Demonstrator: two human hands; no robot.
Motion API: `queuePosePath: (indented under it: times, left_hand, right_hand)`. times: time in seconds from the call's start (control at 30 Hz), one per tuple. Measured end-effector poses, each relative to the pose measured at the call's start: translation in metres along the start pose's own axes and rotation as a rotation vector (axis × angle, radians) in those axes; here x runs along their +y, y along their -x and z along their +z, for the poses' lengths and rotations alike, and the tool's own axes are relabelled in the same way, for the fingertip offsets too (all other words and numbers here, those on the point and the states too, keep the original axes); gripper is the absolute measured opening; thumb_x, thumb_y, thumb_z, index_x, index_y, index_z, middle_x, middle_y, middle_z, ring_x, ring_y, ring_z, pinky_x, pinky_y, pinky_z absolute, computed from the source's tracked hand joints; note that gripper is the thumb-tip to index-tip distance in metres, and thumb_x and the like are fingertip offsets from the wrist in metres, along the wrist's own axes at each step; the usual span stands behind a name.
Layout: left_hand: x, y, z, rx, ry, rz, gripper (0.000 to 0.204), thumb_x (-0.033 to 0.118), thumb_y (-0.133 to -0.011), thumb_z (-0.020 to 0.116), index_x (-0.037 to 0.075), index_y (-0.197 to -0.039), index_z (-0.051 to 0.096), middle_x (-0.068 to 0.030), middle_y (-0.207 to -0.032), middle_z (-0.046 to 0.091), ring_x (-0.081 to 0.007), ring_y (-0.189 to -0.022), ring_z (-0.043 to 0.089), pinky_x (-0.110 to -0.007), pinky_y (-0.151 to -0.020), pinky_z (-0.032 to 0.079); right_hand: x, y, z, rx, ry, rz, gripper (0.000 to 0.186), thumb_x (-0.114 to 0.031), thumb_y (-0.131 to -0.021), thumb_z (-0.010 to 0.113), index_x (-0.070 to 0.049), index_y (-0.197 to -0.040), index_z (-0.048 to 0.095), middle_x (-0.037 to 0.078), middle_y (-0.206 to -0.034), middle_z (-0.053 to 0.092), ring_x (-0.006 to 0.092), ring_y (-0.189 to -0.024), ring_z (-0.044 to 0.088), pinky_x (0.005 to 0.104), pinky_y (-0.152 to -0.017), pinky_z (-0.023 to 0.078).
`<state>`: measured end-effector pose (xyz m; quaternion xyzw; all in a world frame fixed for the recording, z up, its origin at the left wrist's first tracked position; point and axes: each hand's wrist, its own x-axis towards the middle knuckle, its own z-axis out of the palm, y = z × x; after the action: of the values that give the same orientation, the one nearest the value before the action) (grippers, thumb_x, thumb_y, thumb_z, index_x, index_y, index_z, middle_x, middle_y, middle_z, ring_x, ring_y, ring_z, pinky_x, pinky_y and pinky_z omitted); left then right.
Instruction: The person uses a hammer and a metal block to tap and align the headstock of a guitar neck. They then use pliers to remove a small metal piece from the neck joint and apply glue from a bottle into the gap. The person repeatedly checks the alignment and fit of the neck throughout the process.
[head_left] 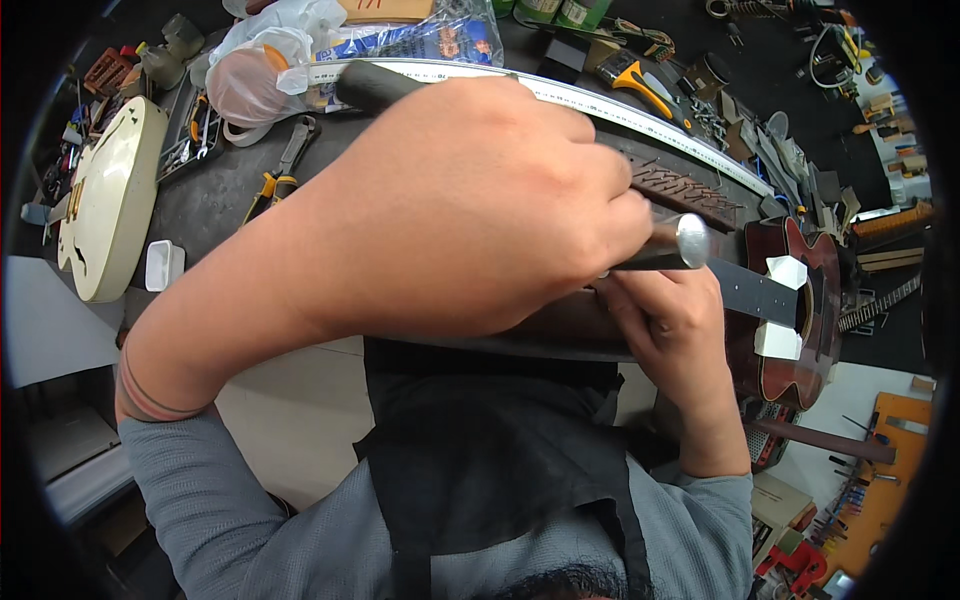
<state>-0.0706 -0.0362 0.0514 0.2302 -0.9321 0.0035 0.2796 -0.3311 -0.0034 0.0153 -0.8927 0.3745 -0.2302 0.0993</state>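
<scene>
My left hand (520, 190) is closed in a fist around a hammer. The hammer's round, shiny metal face (692, 241) shows past the knuckles, and a dark handle (375, 88) sticks out on the far side of my wrist. Just below the hammer head, my right hand (670, 320) has thumb and fingers drawn together over the neck of a guitar; whatever they pinch is hidden by my left fist. The reddish-brown guitar body (785, 365) lies to the right, its dark fretboard (752, 290) between white protective pieces (780, 340).
Behind my hands lie a long metal ruler (600, 105) and a dark wooden block holding rows of thin metal pieces (690, 195). Yellow-handled pliers (280, 175) and a cream guitar body (115, 200) are at left. Tools crowd the far bench.
</scene>
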Motion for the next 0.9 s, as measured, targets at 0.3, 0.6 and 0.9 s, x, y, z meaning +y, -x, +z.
queuePosePath:
  times: [0.3, 0.6, 0.9]
  left_hand:
    - [-0.003, 0.003, 0.002, 0.073, 0.068, -0.113, 0.032, -0.001, -0.078, 0.07, 0.006, -0.108, 0.074, -0.0108, -0.096, 0.074, -0.0338, -0.086, 0.073, -0.045, -0.078, 0.058]
    - [-0.049, 0.009, 0.011, 0.171, 0.692, -0.388, 0.025, 0.006, -0.1, 0.063, -0.004, -0.121, 0.07, -0.0218, -0.107, 0.078, -0.0366, -0.1, 0.076, -0.041, -0.086, 0.059]
    - [-0.049, -0.008, -0.009, 0.01, 0.322, 0.133, 0.018, 0.012, -0.091, 0.068, -0.003, -0.101, 0.068, -0.0202, -0.091, 0.073, -0.0386, -0.09, 0.075, -0.044, -0.081, 0.061]
  right_hand:
    - [-0.003, 0.001, -0.002, -0.061, 0.062, 0.034, 0.027, 0.001, -0.082, 0.08, -0.005, -0.107, 0.076, 0.012, -0.107, 0.076, 0.0353, -0.098, 0.072, 0.0458, -0.082, 0.058]
    - [0.004, 0.004, -0.01, -0.003, 0.017, 0.153, 0.023, -0.003, -0.089, 0.076, -0.002, -0.111, 0.068, 0.016, -0.094, 0.061, 0.0389, -0.086, 0.064, 0.0459, -0.078, 0.052]
    - [-0.015, -0.004, -0.007, -0.265, 0.217, 0.161, 0.031, -0.016, -0.088, 0.08, 0.0, -0.108, 0.062, 0.02, -0.102, 0.061, 0.0426, -0.1, 0.063, 0.0507, -0.089, 0.051]
